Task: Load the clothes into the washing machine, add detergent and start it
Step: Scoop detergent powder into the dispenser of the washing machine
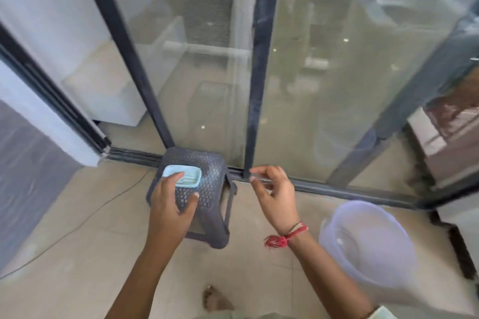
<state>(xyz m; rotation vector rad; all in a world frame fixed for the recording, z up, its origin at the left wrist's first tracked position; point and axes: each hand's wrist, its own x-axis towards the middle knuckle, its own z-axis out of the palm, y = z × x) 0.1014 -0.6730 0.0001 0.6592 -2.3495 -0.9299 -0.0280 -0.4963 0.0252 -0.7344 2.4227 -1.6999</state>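
Left hand gripping a pale blue tray at the near left corner of a dark woven stool. Right hand raised just right of stool, fingers pinching a thin clear strip. Lilac basin on floor, right.

stool: dark perforated plastic, matt | tub: translucent plastic | floor: smooth tile

Small pale-blue plastic tray on top of dark woven-pattern plastic stool, at its left rear corner. Stool just before dark-framed sliding glass door, on beige tiled floor. Translucent lilac plastic tub on floor, right of stool, well apart.
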